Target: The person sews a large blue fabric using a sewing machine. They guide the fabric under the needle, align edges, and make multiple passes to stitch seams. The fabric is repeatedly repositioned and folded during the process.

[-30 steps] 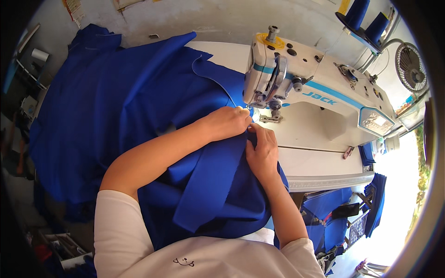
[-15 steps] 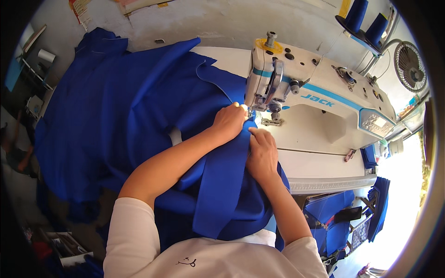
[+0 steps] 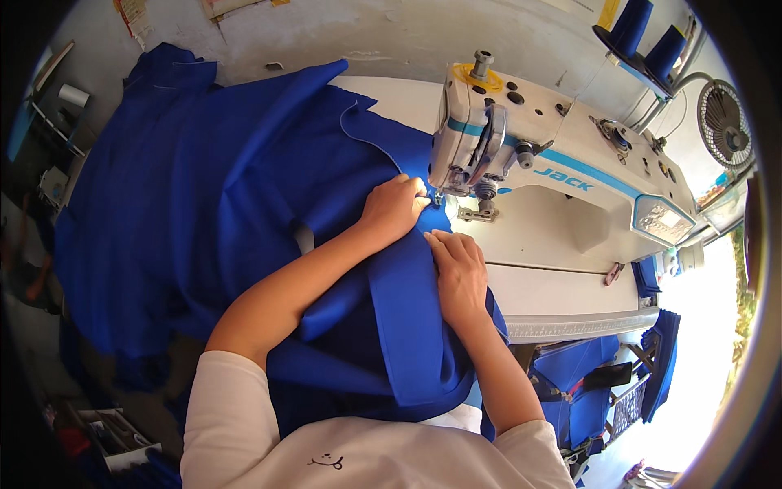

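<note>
A large spread of blue fabric (image 3: 244,155) drapes over the left of the sewing table and down over my lap. Close to the needle area of a white sewing machine (image 3: 554,155), my left hand (image 3: 394,210) is closed, its fingertips gripping the cloth just left of the presser foot (image 3: 438,198). Slightly nearer and to the right, my right hand (image 3: 460,273) has curled fingers holding the edge of a long blue fabric strip (image 3: 405,318), which hangs toward my lap. What lies under the fingertips is hidden.
Two blue thread cones (image 3: 629,28) stand on a rack at the upper right, beside a small fan (image 3: 724,125). Pink-handled snips (image 3: 613,274) lie on the white tabletop (image 3: 562,289). Blue pieces (image 3: 590,367) are stacked below right. A box (image 3: 122,440) sits lower left.
Both hands have shifted slightly left, the right one also a little toward me. The strip's hanging end has swung right.
</note>
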`<act>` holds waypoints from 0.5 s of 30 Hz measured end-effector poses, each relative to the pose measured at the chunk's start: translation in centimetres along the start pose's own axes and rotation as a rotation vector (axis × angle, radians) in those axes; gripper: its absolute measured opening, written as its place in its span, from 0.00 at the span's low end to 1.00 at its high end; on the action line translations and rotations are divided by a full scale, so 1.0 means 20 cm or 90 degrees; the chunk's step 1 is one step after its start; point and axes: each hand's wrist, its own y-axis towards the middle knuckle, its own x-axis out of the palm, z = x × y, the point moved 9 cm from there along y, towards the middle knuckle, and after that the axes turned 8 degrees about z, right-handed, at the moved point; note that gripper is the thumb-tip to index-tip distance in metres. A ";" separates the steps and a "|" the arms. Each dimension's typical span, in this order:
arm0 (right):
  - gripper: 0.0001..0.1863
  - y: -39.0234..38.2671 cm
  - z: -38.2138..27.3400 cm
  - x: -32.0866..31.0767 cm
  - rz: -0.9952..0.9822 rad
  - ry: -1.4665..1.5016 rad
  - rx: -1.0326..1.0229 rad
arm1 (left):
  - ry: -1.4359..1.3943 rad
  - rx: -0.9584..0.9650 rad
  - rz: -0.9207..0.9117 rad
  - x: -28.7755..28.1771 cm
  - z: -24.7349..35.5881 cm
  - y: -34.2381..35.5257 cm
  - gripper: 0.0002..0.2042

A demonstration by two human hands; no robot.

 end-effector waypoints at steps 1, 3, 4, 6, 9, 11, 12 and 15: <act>0.18 0.00 0.00 0.00 -0.001 0.005 -0.002 | -0.002 -0.006 0.014 0.00 -0.02 0.02 0.09; 0.18 0.01 0.00 0.00 -0.003 0.010 -0.009 | 0.003 -0.018 0.024 0.00 -0.02 0.05 0.10; 0.18 0.01 -0.01 0.00 -0.004 0.009 -0.014 | 0.014 -0.021 0.024 0.01 -0.02 0.06 0.09; 0.18 0.01 -0.01 0.01 -0.004 0.012 -0.016 | 0.039 -0.028 0.026 0.02 -0.02 0.08 0.09; 0.17 0.01 0.00 0.00 0.004 0.022 -0.014 | 0.027 -0.015 0.055 0.01 -0.01 0.08 0.09; 0.17 0.03 -0.01 0.00 0.019 0.027 -0.022 | -0.039 0.025 0.041 0.02 -0.04 0.09 0.10; 0.17 0.02 0.00 0.01 0.016 0.049 -0.011 | -0.073 0.045 0.031 0.02 -0.05 0.10 0.11; 0.19 0.01 0.02 -0.01 -0.018 0.121 0.023 | -0.084 0.225 -0.070 -0.07 0.08 0.03 0.07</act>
